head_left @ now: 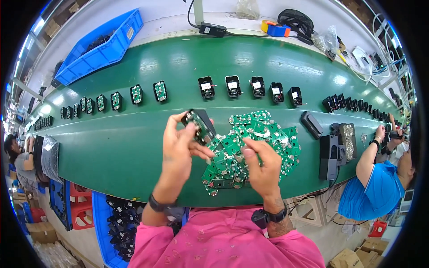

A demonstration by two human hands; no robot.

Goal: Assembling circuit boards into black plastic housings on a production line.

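Note:
My left hand (178, 147) is closed around a black plastic housing (205, 119), lifted above the table and tilted. A green circuit board (196, 123) sits in its open face, with my thumb lying on the board. Below and to the right spreads a heap of loose green circuit boards (228, 154). Over the right part of this heap hovers my right hand (263, 167), its fingers curled and thumb drawn in to the index finger. Whether anything small is between those fingertips cannot be made out.
Housings with boards (160, 91) stand in a row at left; open housings with white labels (233, 86) stand ahead. A black device (312, 125) and a grey-black fixture (329, 156) lie right. A blue crate (100, 47) is far left. Co-workers (380, 183) sit at both sides.

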